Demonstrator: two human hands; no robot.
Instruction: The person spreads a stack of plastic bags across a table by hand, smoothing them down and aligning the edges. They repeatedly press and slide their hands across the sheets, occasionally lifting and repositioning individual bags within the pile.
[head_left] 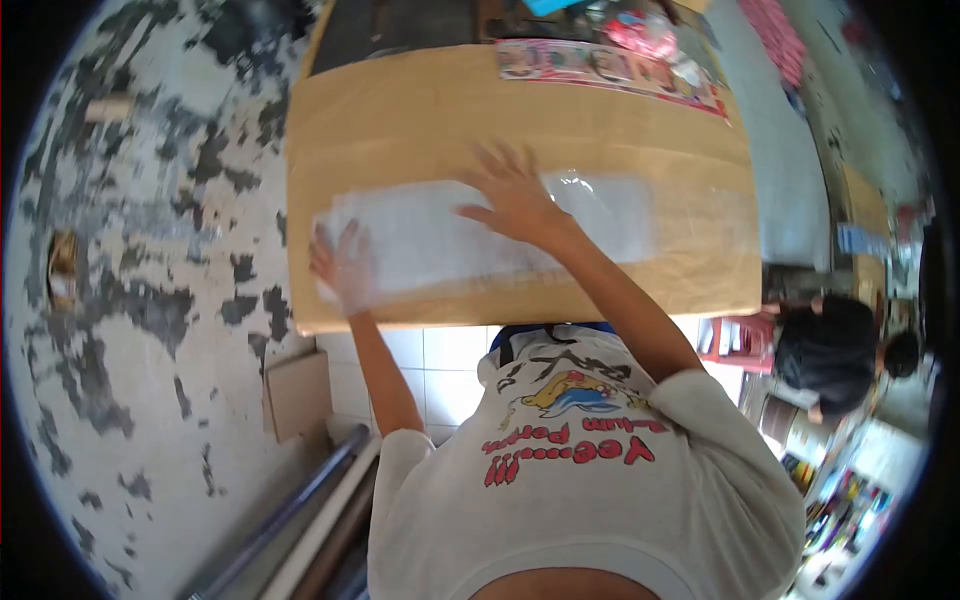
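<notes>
A long, whitish, see-through plastic sheet (430, 240) lies lengthwise across the brown-covered table (400, 120), with light glinting off its right half. My left hand (345, 270) is at the sheet's left end, fingers apart; it is blurred and looks pale, as if film overlaps it. Over the middle of the sheet is my right hand (518, 203), with its fingers spread and nothing in them. Motion smears its fingertips.
A strip of printed pink packaging (610, 68) runs along the table's far right edge, near a crumpled pink bundle (642, 36). Long rolls (320, 530) lean at lower left beside a peeling wall (150, 330). Another person (828, 355) is at the right, near a red chair (738, 340).
</notes>
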